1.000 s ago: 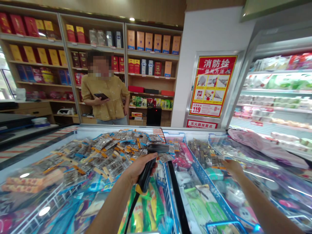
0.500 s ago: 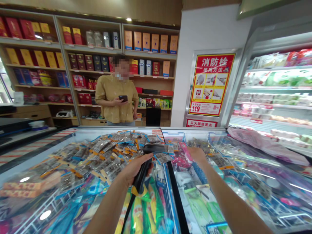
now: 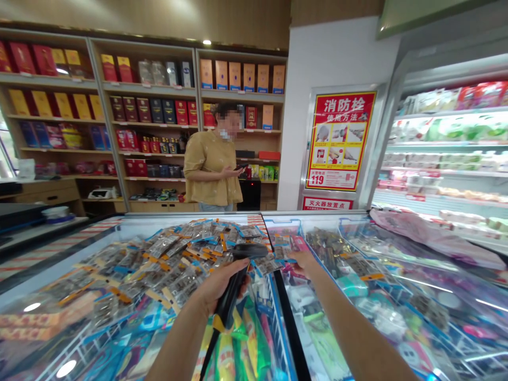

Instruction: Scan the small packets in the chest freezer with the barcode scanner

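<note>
Nearby: packets (image 3: 162, 246) heaped (partly covering glass (image 3: 65, 369)) | person (image 3: 212, 172) beyond | wall poster (image 3: 341, 143)

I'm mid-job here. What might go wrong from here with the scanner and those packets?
The heaped packets overlap loosely, so pulling one might drag its neighbours along.
The right grip is at a small packet close to the scanner in the left grip, so the two could bump.
The cord trails from the scanner's handle towards the picture's lower edge and might snag.
</note>
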`<state>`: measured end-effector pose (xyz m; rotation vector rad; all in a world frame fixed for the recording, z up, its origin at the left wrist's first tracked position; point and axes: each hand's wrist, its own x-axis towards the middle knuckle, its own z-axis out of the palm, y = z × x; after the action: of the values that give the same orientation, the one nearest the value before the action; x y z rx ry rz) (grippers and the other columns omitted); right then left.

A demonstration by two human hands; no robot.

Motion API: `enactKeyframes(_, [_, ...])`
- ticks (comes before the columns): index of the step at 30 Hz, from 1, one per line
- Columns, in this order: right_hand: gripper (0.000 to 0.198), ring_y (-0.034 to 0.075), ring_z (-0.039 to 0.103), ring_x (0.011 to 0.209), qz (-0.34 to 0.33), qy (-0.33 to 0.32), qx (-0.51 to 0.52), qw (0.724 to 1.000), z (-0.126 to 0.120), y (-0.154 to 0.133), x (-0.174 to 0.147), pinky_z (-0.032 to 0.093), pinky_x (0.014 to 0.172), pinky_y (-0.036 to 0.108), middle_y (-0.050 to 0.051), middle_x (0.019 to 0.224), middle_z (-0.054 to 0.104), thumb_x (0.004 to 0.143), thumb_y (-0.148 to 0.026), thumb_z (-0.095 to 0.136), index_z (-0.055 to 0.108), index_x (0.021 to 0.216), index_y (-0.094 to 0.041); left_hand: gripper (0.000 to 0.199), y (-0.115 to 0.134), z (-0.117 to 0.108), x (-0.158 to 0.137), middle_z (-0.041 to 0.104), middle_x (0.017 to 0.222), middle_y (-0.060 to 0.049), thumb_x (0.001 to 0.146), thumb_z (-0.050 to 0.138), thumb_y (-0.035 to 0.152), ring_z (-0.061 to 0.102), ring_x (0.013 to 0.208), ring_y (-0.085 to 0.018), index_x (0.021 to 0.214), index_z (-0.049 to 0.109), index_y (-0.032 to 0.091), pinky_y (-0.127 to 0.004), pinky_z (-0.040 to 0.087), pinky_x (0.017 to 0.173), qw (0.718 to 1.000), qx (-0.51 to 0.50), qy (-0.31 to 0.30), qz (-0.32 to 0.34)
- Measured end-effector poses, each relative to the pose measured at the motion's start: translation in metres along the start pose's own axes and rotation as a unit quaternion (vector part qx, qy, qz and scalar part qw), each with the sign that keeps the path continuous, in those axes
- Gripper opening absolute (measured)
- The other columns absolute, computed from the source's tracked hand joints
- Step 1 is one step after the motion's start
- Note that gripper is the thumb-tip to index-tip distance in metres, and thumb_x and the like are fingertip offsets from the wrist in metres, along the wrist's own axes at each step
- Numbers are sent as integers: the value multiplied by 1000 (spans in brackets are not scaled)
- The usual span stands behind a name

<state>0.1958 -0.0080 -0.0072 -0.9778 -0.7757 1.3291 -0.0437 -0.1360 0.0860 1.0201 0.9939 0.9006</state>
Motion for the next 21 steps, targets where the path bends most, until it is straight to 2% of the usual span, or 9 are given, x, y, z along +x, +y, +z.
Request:
enactKeyframes(3, [25,16,57,81,99,62,-53,992,-24,-12,-23,49,67,34,7,100,56,82,-26,49,52,104,-14,37,0,1,0,56,56,-1,59,62,46,49,43,-9,72,51,13,-19,34,41,1000,17,3,0])
enactKeyframes(5, [20,14,57,73,118,84,-59,988,-37,-20,-39,49,63,32,5,91,58,81,-23,50,53,98,-12,39,1,1,0,56,55,0,57,62,47,49,43,-9,72,51,13,-19,34,40,1000,29,10,-3])
enactKeyframes(8, [10,11,55,57,88,101,-34,990,-50,-31,-57,49,55,29,-1,68,57,75,-10,50,53,84,-15,39,0,0,-1,54,53,0,56,63,48,48,43,-10,69,51,14,-20,33,40,999,41,19,5])
enactKeyframes(12, [28,11,57,55,18,87,23,996,-55,-42,-70,48,53,26,-5,63,60,60,-2,51,52,79,-22,39,-1,3,-3,54,54,0,57,61,50,48,43,-9,67,50,14,-21,34,42,998,55,5,20])
enactKeyframes(14, [28,13,59,57,1,74,49,996,-57,-45,-70,49,54,26,-4,64,63,57,-4,52,54,78,-22,39,-2,8,-4,54,54,0,57,61,50,47,42,-9,65,50,13,-22,34,42,998,65,-7,26])
enactKeyframes(18, [12,14,59,52,-26,66,77,995,-60,-48,-65,48,49,25,-1,59,64,62,-19,56,56,74,-20,40,-7,20,-4,53,53,1,55,62,50,47,42,-9,67,49,14,-22,32,42,997,71,-12,13])
enactKeyframes(21, [14,13,59,51,-63,69,80,992,-59,-49,-59,46,46,22,-3,59,65,61,-22,60,57,75,-21,39,-12,26,0,51,51,2,55,63,49,46,42,-9,66,48,14,-22,32,42,997,70,-21,8])
